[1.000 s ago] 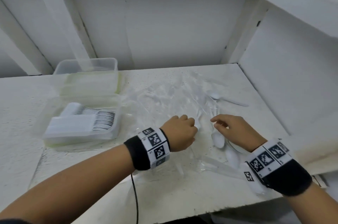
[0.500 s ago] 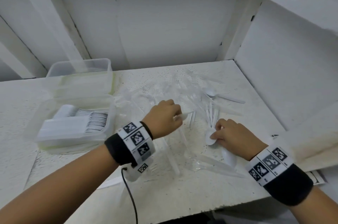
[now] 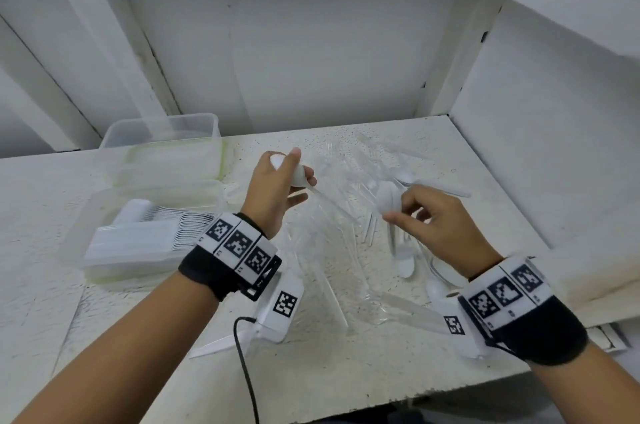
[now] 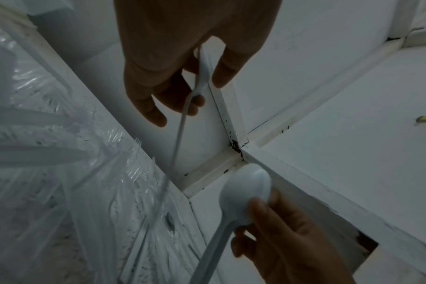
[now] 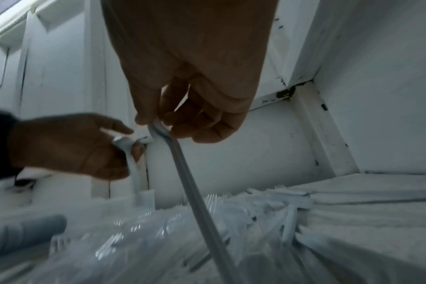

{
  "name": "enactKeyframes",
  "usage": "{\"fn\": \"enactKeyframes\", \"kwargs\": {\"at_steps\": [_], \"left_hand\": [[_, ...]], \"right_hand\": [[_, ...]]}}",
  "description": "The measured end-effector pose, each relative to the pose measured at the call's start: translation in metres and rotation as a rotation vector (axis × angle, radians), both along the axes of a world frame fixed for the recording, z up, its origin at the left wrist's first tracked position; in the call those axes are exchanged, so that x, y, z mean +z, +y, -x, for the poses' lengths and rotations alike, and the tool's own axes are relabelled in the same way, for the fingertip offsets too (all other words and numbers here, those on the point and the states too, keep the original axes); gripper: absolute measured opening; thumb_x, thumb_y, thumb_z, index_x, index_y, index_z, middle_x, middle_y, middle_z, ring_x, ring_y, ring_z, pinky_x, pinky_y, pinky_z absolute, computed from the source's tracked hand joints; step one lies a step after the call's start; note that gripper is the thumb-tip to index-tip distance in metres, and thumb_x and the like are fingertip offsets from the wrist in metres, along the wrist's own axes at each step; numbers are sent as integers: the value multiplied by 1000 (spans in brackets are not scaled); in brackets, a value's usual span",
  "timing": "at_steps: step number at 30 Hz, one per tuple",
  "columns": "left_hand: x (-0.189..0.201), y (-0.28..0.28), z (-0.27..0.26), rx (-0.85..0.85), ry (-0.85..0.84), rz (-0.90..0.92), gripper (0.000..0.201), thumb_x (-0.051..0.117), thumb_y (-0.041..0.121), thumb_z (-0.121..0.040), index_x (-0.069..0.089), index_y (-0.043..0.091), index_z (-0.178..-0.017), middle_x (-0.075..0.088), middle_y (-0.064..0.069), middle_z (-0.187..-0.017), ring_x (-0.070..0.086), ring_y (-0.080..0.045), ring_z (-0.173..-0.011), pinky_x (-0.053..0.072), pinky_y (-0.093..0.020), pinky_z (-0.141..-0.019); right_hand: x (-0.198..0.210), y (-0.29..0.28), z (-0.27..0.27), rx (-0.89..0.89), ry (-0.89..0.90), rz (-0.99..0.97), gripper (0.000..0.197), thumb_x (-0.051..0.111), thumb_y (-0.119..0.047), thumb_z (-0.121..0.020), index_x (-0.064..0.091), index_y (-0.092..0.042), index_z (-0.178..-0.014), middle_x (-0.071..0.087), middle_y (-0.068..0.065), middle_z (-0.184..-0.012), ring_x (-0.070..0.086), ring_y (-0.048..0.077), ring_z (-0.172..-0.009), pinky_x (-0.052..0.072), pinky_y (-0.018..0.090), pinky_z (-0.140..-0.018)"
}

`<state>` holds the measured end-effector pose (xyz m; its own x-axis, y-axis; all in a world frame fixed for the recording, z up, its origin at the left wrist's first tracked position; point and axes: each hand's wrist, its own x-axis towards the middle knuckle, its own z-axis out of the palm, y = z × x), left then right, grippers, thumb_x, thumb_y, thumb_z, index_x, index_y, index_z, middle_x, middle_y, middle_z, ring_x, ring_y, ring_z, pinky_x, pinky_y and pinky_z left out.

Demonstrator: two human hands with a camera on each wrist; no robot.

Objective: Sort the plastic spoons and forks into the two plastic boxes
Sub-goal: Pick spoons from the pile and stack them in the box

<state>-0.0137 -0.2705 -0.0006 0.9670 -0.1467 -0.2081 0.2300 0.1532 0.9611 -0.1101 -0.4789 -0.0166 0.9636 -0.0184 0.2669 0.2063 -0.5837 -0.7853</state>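
My left hand (image 3: pixel 299 171) is raised over the table and grips a white plastic spoon (image 3: pixel 329 204) by its bowl, the handle slanting down to the right. In the left wrist view this spoon (image 4: pixel 202 76) lies between the fingers. The right hand (image 3: pixel 398 207) pinches a second spoon (image 3: pixel 386 197) at the bowl's neck, its handle hanging down (image 5: pixel 195 192). Under both hands lies a pile of clear and white cutlery (image 3: pixel 360 174) on crinkled plastic wrap. Two clear boxes stand at the left: the near box (image 3: pixel 104 271) holds stacked forks, the far box (image 3: pixel 162 133) looks empty.
White walls close off the back and the right side (image 3: pixel 536 146). More spoons (image 3: pixel 405 262) lie near the right wrist. A black cable (image 3: pixel 246 371) and a white plastic strip (image 3: pixel 214 347) lie by the table's front edge.
Both hands have risen from the pile, each carrying a spoon. The left hand moved up and away towards the far box; the right hand lifted its spoon off the table.
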Motion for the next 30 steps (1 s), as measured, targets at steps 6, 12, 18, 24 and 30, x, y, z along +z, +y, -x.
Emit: {"fn": "enactKeyframes", "kwargs": {"at_steps": [6,12,18,24,30], "left_hand": [[-4,-7,-3,-10,-61,-118,15,44,6,-94,39,14,-106,45,-4,-85,50,-15,-65,49,-30,-63],[-19,-1,3,-146,-161,-450,24,45,25,-96,37,24,-119,48,-1,-78,39,-10,-55,33,-19,-46],[-44,-5,4,-355,-193,-1052,28,53,32,-91,46,15,-69,44,3,-64,41,-10,-54,29,-22,-49],[-49,-15,1,-458,-226,-1211,45,52,51,-88,46,14,-113,59,-1,-97,52,-16,-80,39,-26,-63],[-44,-20,-6,-613,-216,-1300,54,56,47,-88,49,9,-126,59,-7,-109,57,-20,-96,40,-24,-69]], "right_hand": [[-22,15,-21,-13,120,-49,26,71,-21,-80,49,-22,-67,51,-7,-77,49,0,-73,40,12,-65],[-26,21,-37,-60,129,-159,25,59,-21,-90,44,-22,-71,53,-7,-73,59,1,-74,46,17,-71],[-14,16,-32,-169,65,-314,15,38,-29,-99,45,-34,-87,51,1,-67,48,12,-53,41,25,-52],[-27,-2,-16,-113,233,-103,22,52,-17,-93,54,-32,-109,57,-4,-84,53,9,-73,44,22,-71],[-30,-11,2,-185,271,-100,32,50,-17,-96,56,-26,-125,64,-11,-92,54,-8,-76,39,6,-71]]}}
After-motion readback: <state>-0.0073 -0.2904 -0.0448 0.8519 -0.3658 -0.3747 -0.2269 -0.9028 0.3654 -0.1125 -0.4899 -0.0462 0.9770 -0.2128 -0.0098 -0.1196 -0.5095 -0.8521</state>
